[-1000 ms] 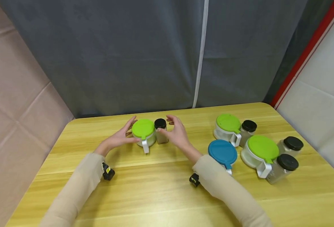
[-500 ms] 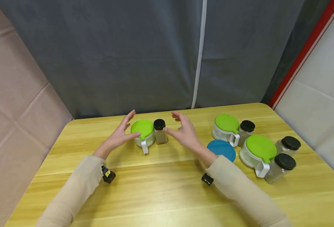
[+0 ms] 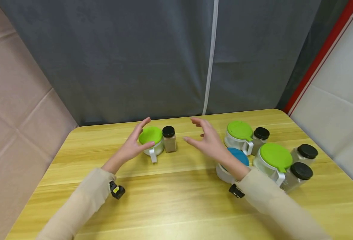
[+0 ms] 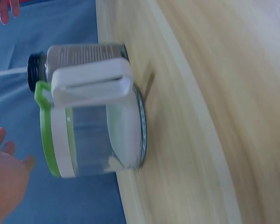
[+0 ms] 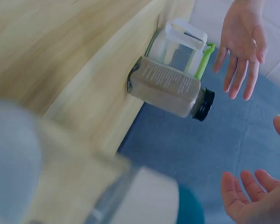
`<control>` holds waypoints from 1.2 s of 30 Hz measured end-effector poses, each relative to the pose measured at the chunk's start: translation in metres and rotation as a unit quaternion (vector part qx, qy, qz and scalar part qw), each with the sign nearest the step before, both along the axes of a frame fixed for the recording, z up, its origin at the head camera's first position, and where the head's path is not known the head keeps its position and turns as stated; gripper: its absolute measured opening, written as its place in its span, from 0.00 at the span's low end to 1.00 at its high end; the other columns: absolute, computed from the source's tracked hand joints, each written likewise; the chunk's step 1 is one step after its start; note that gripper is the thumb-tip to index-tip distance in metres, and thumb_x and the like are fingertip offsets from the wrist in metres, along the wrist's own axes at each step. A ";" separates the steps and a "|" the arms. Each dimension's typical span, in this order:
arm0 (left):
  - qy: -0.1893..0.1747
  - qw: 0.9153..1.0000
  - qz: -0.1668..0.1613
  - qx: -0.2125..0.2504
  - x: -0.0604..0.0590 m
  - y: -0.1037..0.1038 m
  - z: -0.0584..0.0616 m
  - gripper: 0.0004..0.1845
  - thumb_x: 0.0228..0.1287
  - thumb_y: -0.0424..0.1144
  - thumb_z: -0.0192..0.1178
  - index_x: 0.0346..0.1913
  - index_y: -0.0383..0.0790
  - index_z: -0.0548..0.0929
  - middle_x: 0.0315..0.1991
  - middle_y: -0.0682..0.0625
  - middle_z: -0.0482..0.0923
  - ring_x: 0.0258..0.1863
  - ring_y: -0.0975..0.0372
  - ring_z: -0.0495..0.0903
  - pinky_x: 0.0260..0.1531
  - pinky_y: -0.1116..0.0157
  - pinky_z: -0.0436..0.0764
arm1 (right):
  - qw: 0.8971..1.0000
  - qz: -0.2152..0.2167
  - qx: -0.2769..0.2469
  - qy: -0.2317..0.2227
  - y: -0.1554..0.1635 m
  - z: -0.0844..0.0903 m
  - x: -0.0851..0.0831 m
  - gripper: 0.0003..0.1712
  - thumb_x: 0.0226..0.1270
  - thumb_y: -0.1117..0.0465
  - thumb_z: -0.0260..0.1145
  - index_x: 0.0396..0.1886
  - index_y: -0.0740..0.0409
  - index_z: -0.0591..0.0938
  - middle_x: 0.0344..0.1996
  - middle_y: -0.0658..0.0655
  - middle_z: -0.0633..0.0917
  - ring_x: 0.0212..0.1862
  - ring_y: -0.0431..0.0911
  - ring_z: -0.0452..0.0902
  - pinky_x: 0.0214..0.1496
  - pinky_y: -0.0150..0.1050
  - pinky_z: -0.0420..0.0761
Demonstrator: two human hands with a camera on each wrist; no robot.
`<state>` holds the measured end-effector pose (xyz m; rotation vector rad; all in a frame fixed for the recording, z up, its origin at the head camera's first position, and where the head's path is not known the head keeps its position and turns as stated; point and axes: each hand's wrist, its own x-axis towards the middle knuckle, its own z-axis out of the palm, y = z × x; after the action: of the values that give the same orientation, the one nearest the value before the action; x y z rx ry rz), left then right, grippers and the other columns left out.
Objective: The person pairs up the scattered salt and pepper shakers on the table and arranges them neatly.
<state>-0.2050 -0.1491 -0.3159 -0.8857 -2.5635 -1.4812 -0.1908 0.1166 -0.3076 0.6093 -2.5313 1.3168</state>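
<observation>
A clear jar with a green lid [image 3: 150,136] and a white handle stands at the table's middle back. A small spice bottle with a black cap [image 3: 169,139] is close on its right. My left hand [image 3: 134,144] hovers open just left of the jar, fingers straight, holding nothing. My right hand [image 3: 208,139] is open and raised to the right of the bottle, above the blue-lidded jar [image 3: 239,156]. The left wrist view shows the jar [image 4: 98,135] and bottle [image 4: 79,53] untouched. In the right wrist view the bottle [image 5: 170,91] stands free, with the left hand [image 5: 240,42] beyond it.
On the right of the wooden table [image 3: 170,200] stand two more green-lidded jars [image 3: 240,130] [image 3: 276,156] and three black-capped bottles [image 3: 261,134] [image 3: 307,151] [image 3: 301,171]. A grey curtain [image 3: 152,60] hangs behind the table's far edge.
Both hands have drawn away from the jar and bottle. The right hand moved right and up, over the blue-lidded jar; the left hand lifted slightly and spread.
</observation>
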 end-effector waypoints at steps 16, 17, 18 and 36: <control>-0.022 0.999 -0.022 0.018 0.017 0.022 0.005 0.39 0.56 0.29 0.58 0.67 0.39 0.49 0.66 0.44 0.48 0.64 0.57 0.44 0.60 0.53 0.46 | 0.997 0.039 0.071 0.020 0.039 0.015 0.015 0.36 0.53 0.51 0.67 0.60 0.57 0.65 0.55 0.56 0.68 0.54 0.48 0.62 0.46 0.45 0.70; -0.024 0.999 -0.021 0.016 0.019 0.024 0.006 0.39 0.56 0.30 0.58 0.67 0.40 0.49 0.66 0.45 0.48 0.64 0.57 0.44 0.60 0.53 0.46 | 0.996 0.045 0.076 0.021 0.042 0.015 0.016 0.36 0.53 0.51 0.67 0.60 0.57 0.65 0.55 0.56 0.68 0.54 0.48 0.62 0.47 0.45 0.70; -0.027 0.999 -0.020 0.015 0.020 0.026 0.006 0.39 0.56 0.30 0.59 0.67 0.40 0.50 0.66 0.45 0.48 0.64 0.57 0.44 0.60 0.53 0.46 | 0.995 0.053 0.082 0.024 0.045 0.016 0.016 0.36 0.53 0.51 0.66 0.60 0.57 0.65 0.55 0.56 0.68 0.54 0.48 0.62 0.47 0.45 0.69; 0.002 0.998 -0.054 0.030 0.039 0.059 -0.017 0.37 0.55 0.34 0.61 0.66 0.42 0.53 0.64 0.49 0.53 0.62 0.61 0.51 0.58 0.55 0.54 | 0.983 0.101 0.146 0.050 0.111 0.010 0.028 0.29 0.53 0.56 0.68 0.55 0.54 0.71 0.51 0.50 0.73 0.51 0.43 0.67 0.46 0.42 0.71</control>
<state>-0.1665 -0.0897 -0.3331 -1.0337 -2.4909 -1.5725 -0.1629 0.2272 -0.2976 0.9889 -2.6544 0.9464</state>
